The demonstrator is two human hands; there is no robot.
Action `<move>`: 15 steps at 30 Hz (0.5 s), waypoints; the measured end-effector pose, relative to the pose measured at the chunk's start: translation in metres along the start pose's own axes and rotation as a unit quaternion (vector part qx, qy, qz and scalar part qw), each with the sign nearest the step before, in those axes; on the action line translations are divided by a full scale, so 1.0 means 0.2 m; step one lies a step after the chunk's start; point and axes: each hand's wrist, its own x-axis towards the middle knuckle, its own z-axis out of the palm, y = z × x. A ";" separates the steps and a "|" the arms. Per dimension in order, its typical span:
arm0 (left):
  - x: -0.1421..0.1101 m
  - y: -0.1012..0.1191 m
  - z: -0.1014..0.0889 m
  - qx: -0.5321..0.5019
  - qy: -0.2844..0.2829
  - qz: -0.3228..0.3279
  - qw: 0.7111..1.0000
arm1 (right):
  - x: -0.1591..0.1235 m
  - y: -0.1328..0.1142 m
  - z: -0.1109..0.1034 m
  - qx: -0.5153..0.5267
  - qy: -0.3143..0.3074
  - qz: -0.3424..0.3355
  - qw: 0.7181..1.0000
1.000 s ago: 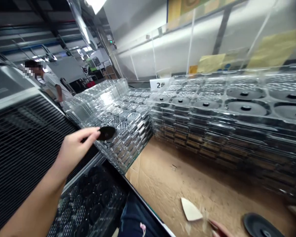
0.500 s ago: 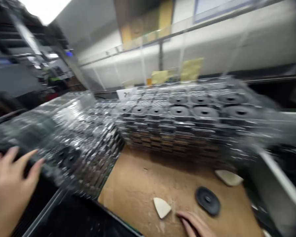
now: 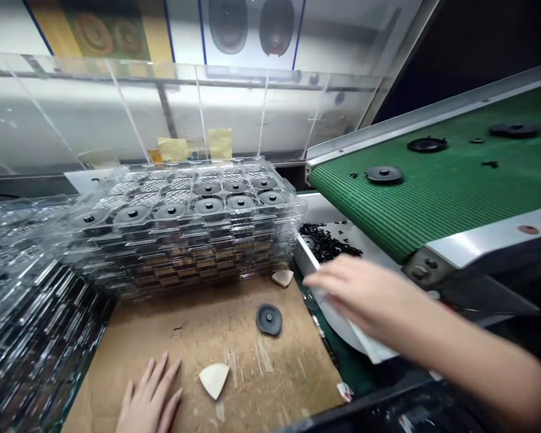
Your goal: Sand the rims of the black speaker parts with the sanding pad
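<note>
My left hand (image 3: 148, 398) lies flat on the brown cardboard sheet (image 3: 198, 337), fingers spread and holding nothing. Just to its right is a white wedge-shaped piece (image 3: 214, 379). A black round disc (image 3: 269, 319) lies on the cardboard between my hands. My right hand (image 3: 356, 287) comes in from the right above the edge of a white tray (image 3: 365, 346). Its fingers are stretched out to the left, slightly blurred, with nothing visible in them. It is to the right of the disc and not touching it.
A stack of clear blister trays (image 3: 184, 240) holding black discs stands behind the cardboard, with more clear trays (image 3: 22, 300) at the left. A green conveyor belt (image 3: 433, 192) carrying several discs rises at the right. Black scraps (image 3: 327, 240) lie in the white tray. A second white wedge (image 3: 282, 277) sits by the stack.
The view has swung right to the conveyor. My left hand left the trays and now rests on the cardboard; my right hand lifted and is now over the white tray.
</note>
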 end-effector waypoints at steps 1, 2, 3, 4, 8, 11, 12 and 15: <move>0.00 0.00 0.05 0.031 -0.002 -0.005 1.000 | 0.04 0.08 -0.09 -0.047 0.029 0.030 0.998; -0.01 0.00 0.09 0.040 -0.002 0.020 0.999 | 0.09 0.18 -0.18 -0.075 0.050 0.059 0.994; -0.02 -0.01 0.12 0.036 0.010 0.046 0.998 | 0.14 0.27 -0.26 -0.100 0.068 0.089 0.989; -0.02 -0.02 0.13 0.033 0.028 0.065 0.997 | 0.19 0.37 -0.33 -0.118 0.080 0.117 0.983; -0.04 -0.06 0.12 0.018 0.082 0.099 0.992 | 0.32 0.71 -0.44 -0.141 0.126 0.229 0.955; -0.04 -0.05 0.11 -0.009 0.081 0.083 0.993 | 0.33 0.85 -0.40 -0.111 0.143 0.273 0.945; -0.04 -0.05 0.11 -0.024 0.077 0.070 0.994 | 0.33 0.87 -0.38 -0.097 0.145 0.284 0.943; -0.04 -0.03 0.13 -0.092 0.074 0.017 0.993 | 0.35 0.86 -0.39 -0.062 0.165 0.308 0.935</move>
